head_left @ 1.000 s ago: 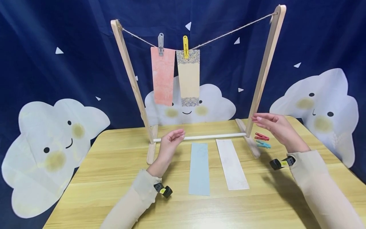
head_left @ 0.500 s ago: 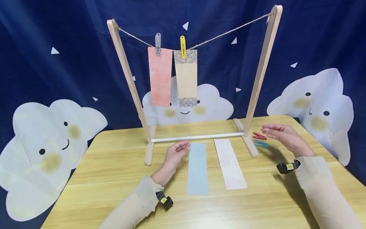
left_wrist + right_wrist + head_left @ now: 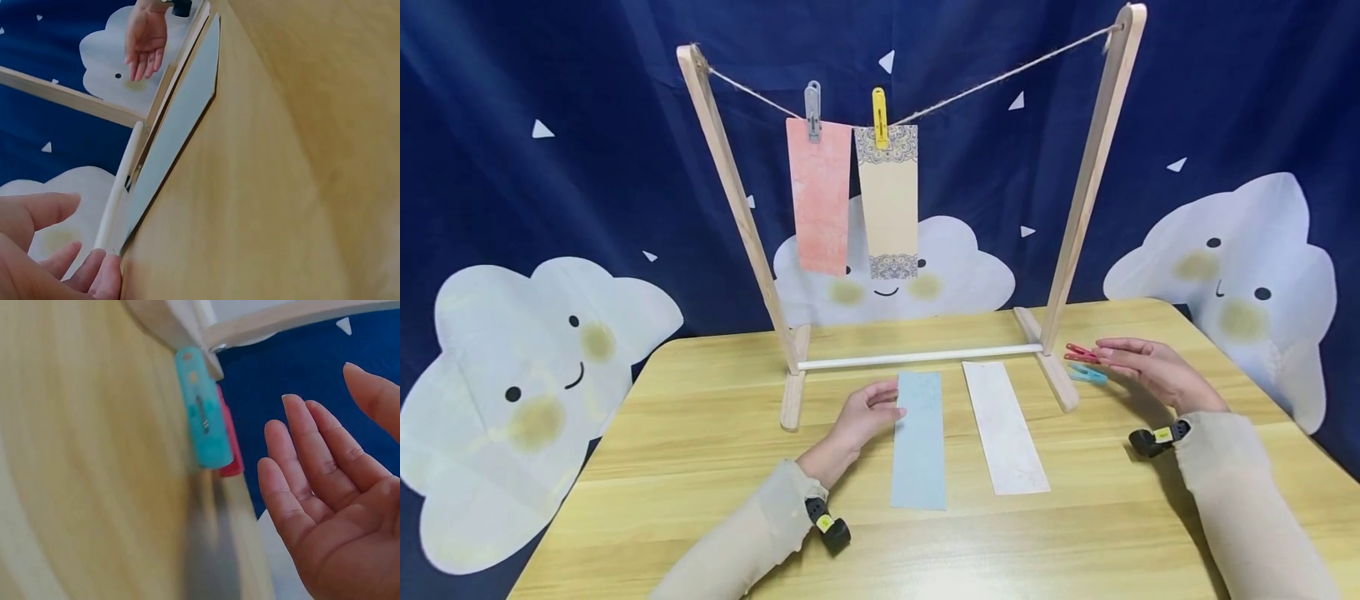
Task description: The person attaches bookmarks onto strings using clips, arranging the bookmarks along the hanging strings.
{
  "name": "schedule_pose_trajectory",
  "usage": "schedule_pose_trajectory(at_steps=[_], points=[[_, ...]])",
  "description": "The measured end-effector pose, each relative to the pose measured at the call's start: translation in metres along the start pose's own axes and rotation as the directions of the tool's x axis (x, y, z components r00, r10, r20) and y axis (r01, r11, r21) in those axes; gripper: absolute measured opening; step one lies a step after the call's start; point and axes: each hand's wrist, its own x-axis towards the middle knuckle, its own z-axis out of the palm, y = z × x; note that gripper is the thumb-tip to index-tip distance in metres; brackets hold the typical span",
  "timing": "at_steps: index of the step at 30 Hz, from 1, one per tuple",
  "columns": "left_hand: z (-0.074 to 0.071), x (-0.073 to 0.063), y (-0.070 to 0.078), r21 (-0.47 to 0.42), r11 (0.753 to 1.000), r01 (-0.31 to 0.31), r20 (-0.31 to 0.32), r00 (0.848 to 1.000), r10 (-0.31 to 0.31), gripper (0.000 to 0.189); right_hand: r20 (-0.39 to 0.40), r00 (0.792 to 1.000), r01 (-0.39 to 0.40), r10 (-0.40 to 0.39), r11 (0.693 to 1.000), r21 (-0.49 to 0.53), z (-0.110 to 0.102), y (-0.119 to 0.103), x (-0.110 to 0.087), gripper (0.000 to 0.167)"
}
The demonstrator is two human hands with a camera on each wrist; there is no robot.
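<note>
Blue card point(image 3: 919, 450) lies flat on the table point(image 3: 647, 467), immediately to the right of the left grip point(image 3: 861, 421). Left grip condition: thumb and fingers apart, nothing clamped. The fingers extend to the card's left edge, and in the head view the thumb tip overlaps that edge; whether they make contact cannot be told.

Right grip point(image 3: 1150, 371) condition: thumb and fingers apart, palm exposed in the right wrist view. Two clips lie on the table just left of its fingertips: a red clip point(image 3: 1078, 354) and, nearer the person, a turquoise clip point(image 3: 203, 419). The right wrist view shows a gap between these clips and the fingers.

White card point(image 3: 1006, 429) lies flat between the two grips, to the right of the blue card and apart from it, at a slight slant.

Beyond both grips stands a wooden frame. Its left post point(image 3: 737, 200) rises beyond and to the left of the left grip; its right post point(image 3: 1093, 179) rises beyond and to the left of the right grip. A white rod point(image 3: 925, 357) joins the posts near the base. A cord point(image 3: 1015, 77), strung between the post tops, sags well above both grips. On it, a grey clip point(image 3: 813, 112) secures a pink card point(image 3: 820, 200), and a yellow clip point(image 3: 880, 117) secures a patterned card point(image 3: 889, 208).
</note>
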Motion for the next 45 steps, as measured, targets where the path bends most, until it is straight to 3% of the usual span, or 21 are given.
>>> schedule_pose_trajectory(at_steps=[6,11,14,17,20,21,23,25,29,36,39,41,45], points=[[-0.001,0.002,-0.003,0.102,0.995,-0.009,-0.026,1.0,0.012,0.052,-0.045,0.998,-0.048,0.046,0.998,-0.044,-0.008,0.006,-0.002,0.03],[0.0,0.001,-0.003,0.232,0.972,-0.025,-0.034,0.999,0.034,0.051,-0.06,0.994,-0.094,0.091,0.994,-0.05,-0.011,0.009,-0.003,0.029],[0.0,0.0,-0.002,0.295,0.955,-0.029,-0.023,0.999,0.038,0.052,-0.092,0.989,-0.125,0.114,0.985,-0.119,-0.011,0.009,-0.002,0.026],[0.0,-0.001,-0.002,0.327,0.944,-0.033,-0.01,0.999,0.038,0.053,-0.142,0.982,-0.165,0.125,0.934,-0.318,-0.009,0.007,0.0,0.022],[0.001,-0.002,-0.002,0.336,0.941,-0.033,-0.001,0.999,0.036,0.056,-0.177,0.978,-0.186,0.109,0.839,-0.511,-0.004,0.008,0.004,0.044],[0.002,-0.002,-0.003,0.342,0.939,-0.032,0.0,0.999,0.034,0.056,-0.178,0.979,-0.179,0.096,0.821,-0.543,-0.003,0.009,0.006,0.051],[0.004,-0.003,-0.003,0.352,0.935,-0.029,0.003,1.0,0.03,0.057,-0.179,0.981,-0.164,0.073,0.803,-0.574,0.0,0.012,0.009,0.056],[0.007,-0.003,-0.004,0.374,0.927,-0.041,0.008,0.999,0.041,0.059,-0.187,0.981,-0.155,0.056,0.805,-0.572,0.003,0.016,0.011,0.056],[0.011,-0.005,-0.004,0.442,0.893,-0.082,0.022,0.996,0.081,0.063,-0.21,0.975,-0.177,0.067,0.807,-0.563,0.007,0.019,0.012,0.056],[0.018,-0.006,-0.004,0.58,0.802,-0.139,0.048,0.989,0.137,0.082,-0.206,0.977,-0.18,0.045,0.689,-0.702,0.013,0.021,0.014,0.059],[0.018,-0.007,-0.004,0.607,0.782,-0.14,0.053,0.989,0.136,0.084,-0.21,0.977,-0.185,0.047,0.678,-0.711,0.017,0.021,0.016,0.06],[0.017,-0.007,-0.003,0.63,0.762,-0.149,0.06,0.988,0.143,0.078,-0.22,0.974,-0.197,0.052,0.675,-0.711,0.019,0.023,0.017,0.061],[0.014,-0.006,-0.001,0.663,0.728,-0.174,0.098,0.984,0.146,0.04,-0.243,0.968,-0.219,0.058,0.668,-0.711,0.024,0.027,0.018,0.062]])
